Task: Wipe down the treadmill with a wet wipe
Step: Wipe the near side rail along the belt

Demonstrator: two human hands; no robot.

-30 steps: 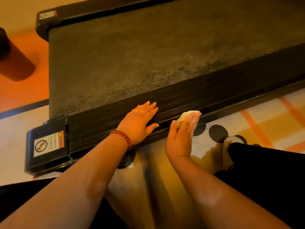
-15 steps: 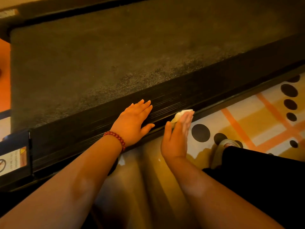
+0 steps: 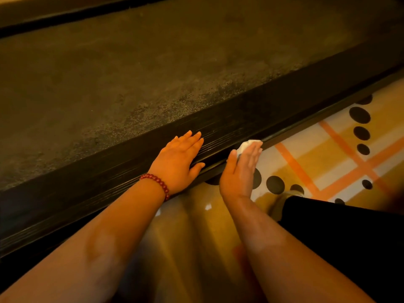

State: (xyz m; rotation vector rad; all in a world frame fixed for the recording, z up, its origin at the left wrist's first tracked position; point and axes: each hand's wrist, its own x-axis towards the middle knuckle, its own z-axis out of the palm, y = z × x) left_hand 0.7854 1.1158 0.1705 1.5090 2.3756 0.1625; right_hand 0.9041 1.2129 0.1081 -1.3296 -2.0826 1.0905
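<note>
The treadmill fills the upper part of the view: a dusty grey belt [image 3: 153,79] and a black ribbed side rail [image 3: 251,119] running diagonally. My left hand [image 3: 179,162], with a red bead bracelet on the wrist, rests flat on the rail, fingers straight. My right hand [image 3: 240,171] presses a white wet wipe [image 3: 248,145] against the rail's lower outer edge with straight fingers. Most of the wipe is hidden behind the fingers.
A rug [image 3: 328,154] with orange stripes and black dots lies on the floor right of the treadmill. My dark-clothed leg [image 3: 349,237] is at the lower right. Shiny floor [image 3: 196,226] shows between my forearms.
Both hands have slid right along the side rail with the wipe. The view followed, so the treadmill's end cap with the warning label has left the frame on the left.
</note>
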